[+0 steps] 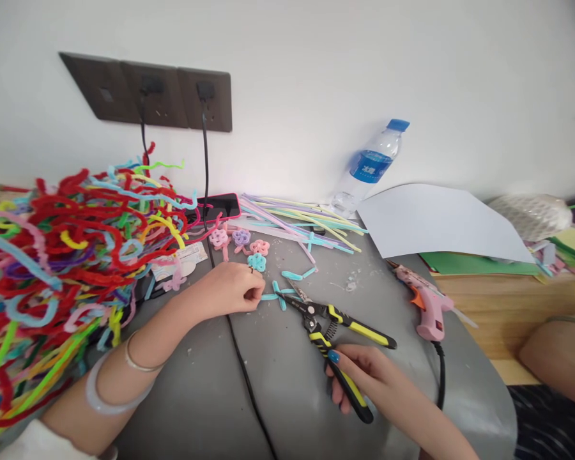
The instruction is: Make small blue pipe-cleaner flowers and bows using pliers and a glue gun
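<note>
With closed fingers, my left hand (237, 287) pinches one end of a light-blue pipe cleaner piece (278, 297) shaped like a cross. My right hand (357, 374) grips the lower handle of black-and-yellow pliers (311, 313). Their handles are spread and the jaws part around the cross, one on either side of its right arm. Just behind lies a bent light-blue pipe cleaner (294, 276). Beyond my left hand sit a light-blue flower (257, 262), a purple flower (241, 238) and pink flowers (219, 239), all of pipe cleaner.
A heap of coloured pipe cleaners (91, 255) fills the left side. Straight pastel pipe cleaners (292, 220) lie by the wall near a phone (223, 206) and a leaning bottle (371, 163). A pink glue gun (429, 306) rests right. A black cable (242, 364) crosses the grey surface.
</note>
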The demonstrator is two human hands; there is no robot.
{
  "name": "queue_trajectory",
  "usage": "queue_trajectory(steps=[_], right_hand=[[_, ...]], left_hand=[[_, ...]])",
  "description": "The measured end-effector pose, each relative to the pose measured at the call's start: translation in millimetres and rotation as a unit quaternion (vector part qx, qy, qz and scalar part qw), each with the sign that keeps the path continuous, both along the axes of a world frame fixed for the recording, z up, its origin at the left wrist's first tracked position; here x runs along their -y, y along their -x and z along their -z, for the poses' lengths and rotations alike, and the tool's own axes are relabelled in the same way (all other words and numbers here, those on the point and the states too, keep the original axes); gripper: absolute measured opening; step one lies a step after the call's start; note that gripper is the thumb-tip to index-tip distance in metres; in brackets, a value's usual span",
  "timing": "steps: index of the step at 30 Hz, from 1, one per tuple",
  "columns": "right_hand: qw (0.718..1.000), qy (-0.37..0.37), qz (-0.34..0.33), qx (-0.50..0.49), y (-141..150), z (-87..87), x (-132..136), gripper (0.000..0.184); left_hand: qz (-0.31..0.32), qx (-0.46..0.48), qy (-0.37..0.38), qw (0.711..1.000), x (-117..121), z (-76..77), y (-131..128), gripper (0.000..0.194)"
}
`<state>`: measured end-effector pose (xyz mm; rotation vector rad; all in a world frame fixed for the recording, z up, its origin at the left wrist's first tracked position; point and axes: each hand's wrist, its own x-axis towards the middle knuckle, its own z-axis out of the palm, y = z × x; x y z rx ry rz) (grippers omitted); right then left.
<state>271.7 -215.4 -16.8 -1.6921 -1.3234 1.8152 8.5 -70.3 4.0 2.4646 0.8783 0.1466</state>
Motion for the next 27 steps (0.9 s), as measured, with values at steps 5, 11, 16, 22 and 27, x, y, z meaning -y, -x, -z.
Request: queue_trajectory(steps=[5, 11, 16, 22, 27], right_hand=[[1.0, 0.001, 0.002, -0.007, -0.2, -0.1, 0.1, 0.051], [1.0, 0.001, 0.0, -0.005, -0.5, 0.9, 0.0, 0.05], [1.0, 0.003, -0.002, -0.003, -0.5, 1.5, 0.3, 0.051], [1.0, 0.004, -0.001, -0.007, 0.4, -1.6, -0.1, 0.052], [1.0, 0.007, -0.006, -0.006, -1.1, -1.7, -0.3, 0.052]], left_hand=[[0.013, 0.004, -0.001, 1.0, 0.2, 0.5, 1.3, 0.017], [0.024, 0.006, 0.008, 1.0, -0.5, -1.0, 2.5, 0.018], [0.018, 0.009, 0.02, 1.0, -1.3, -0.8, 2.7, 0.017], [0.02, 0.022, 0.033, 0.999, -2.4, 0.6, 3.4, 0.018], [0.023, 0.027, 0.027, 0.999, -2.3, 0.6, 2.4, 0.019]])
